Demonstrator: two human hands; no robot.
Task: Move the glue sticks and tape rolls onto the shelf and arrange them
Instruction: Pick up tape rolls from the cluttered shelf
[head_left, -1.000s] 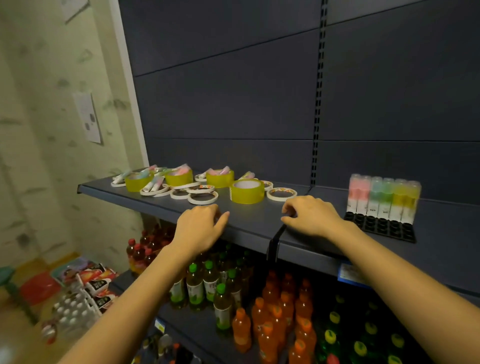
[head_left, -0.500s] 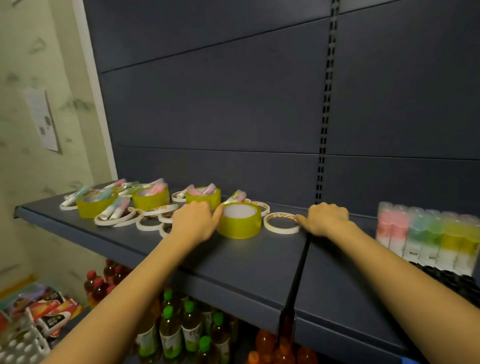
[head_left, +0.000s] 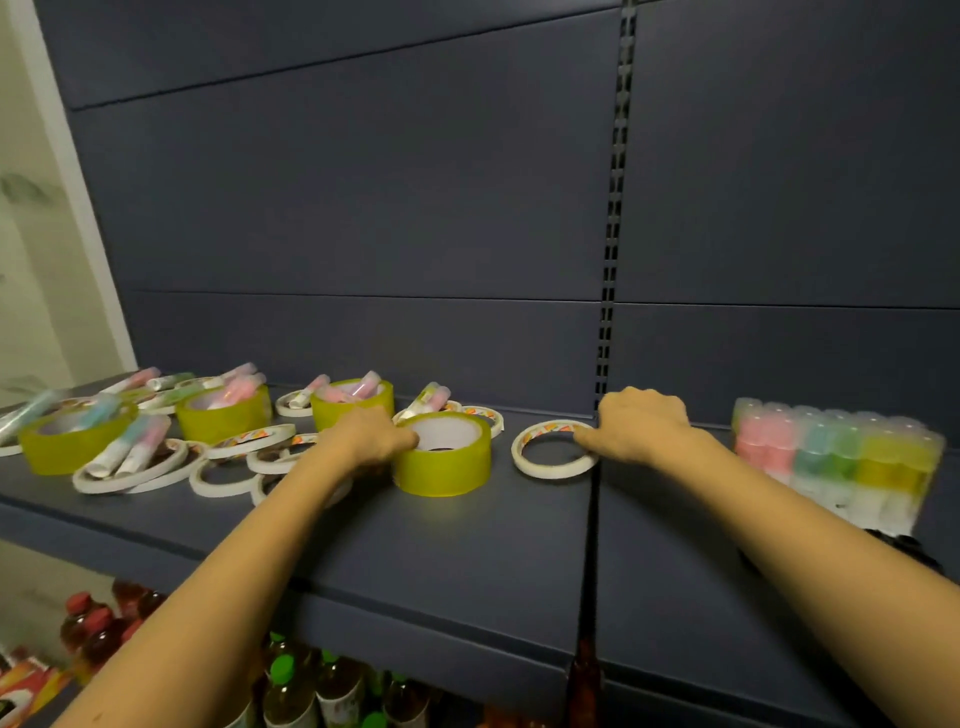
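On the dark shelf (head_left: 467, 551) my left hand (head_left: 371, 439) grips the left side of a wide yellow tape roll (head_left: 447, 462), thumb over its rim. My right hand (head_left: 641, 423) has its fingers curled onto the right rim of a thin white tape ring (head_left: 545, 470) lying flat. To the left lie more yellow rolls (head_left: 221, 415), thin white rings (head_left: 228, 480) and loose pastel glue sticks (head_left: 132, 449), some resting inside rolls. A block of upright pastel glue sticks (head_left: 836, 457) stands at the right, blurred.
The dark back panel rises behind the shelf, with a slotted upright (head_left: 613, 208) above a seam (head_left: 592, 519) between shelf boards. Below are green-capped bottles (head_left: 306, 691) and red-capped bottles (head_left: 93, 623). A pale wall (head_left: 31, 234) borders the left.
Both hands have moved from the shelf's front edge toward the back. The left hand now holds the yellow roll and the right hand has reached the white ring. The view has come closer.
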